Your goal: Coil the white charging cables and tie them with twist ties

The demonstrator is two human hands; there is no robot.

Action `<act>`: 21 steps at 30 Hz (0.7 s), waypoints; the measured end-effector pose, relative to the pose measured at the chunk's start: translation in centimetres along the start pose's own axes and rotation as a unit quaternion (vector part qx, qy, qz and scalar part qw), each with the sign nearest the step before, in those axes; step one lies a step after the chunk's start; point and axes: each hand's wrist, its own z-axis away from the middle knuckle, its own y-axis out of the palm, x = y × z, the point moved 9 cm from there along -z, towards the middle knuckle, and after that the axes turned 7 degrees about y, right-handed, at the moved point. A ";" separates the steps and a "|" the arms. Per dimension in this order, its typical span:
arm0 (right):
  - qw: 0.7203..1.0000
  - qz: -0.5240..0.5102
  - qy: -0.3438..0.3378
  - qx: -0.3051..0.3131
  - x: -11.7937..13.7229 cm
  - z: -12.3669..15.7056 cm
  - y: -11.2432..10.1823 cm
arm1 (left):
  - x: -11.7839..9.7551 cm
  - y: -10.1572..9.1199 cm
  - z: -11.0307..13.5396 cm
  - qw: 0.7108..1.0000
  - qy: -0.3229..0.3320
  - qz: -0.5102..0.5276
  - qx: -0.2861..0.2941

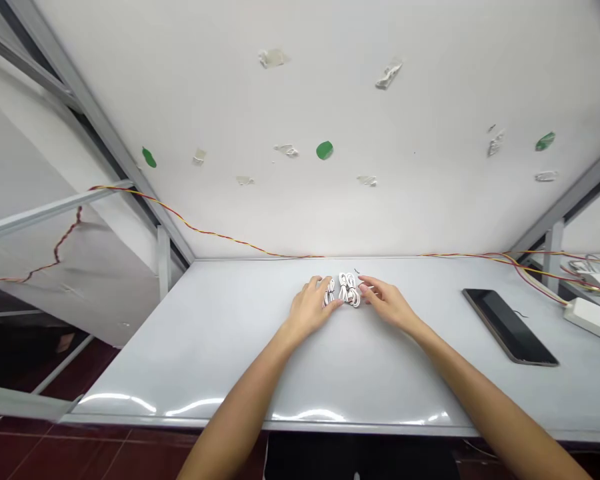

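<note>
Two bundles of coiled white cable lie side by side on the grey table. My left hand curls around the left cable bundle, which sits between its fingers and thumb and is partly covered by them. Close against it is the right cable bundle, its loops gathered at the middle by a dark tie. My right hand rests just to the right of that bundle with its fingers apart. The fingertips are at the bundle's edge; whether they touch it I cannot tell.
A black phone or tablet lies on the table at the right. Beyond it is a white power strip. A small dark tie lies behind the bundles. Twisted red-yellow wire runs along the white back panel.
</note>
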 end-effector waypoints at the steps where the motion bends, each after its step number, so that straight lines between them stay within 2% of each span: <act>1: 1.000 0.011 -0.006 -0.009 0.1 0.7 -0.6 | 0.2 -0.5 0.3 1.000 -0.012 -0.003 -0.006; 3: 0.996 0.087 -0.028 -0.007 0.0 2.8 -1.5 | 0.6 -1.5 1.7 0.999 -0.032 -0.020 -0.005; 5: 0.982 0.179 -0.048 0.022 -0.3 5.6 -1.3 | 0.6 -1.6 3.9 0.999 -0.032 -0.037 0.022; 9: 0.947 0.304 -0.080 0.071 -0.6 10.5 1.1 | 0.1 0.5 9.3 0.993 -0.023 -0.050 0.105; 11: 0.938 0.325 -0.090 0.080 -0.5 11.5 2.4 | -0.5 1.4 10.9 0.991 -0.005 -0.067 0.113; 14: 0.936 0.333 -0.093 0.073 -0.3 11.6 2.9 | -1.0 1.9 11.5 0.990 0.003 -0.090 0.105; 21: 0.936 0.333 -0.098 0.061 -0.2 11.4 2.6 | -1.0 1.7 11.1 0.990 0.012 -0.108 0.088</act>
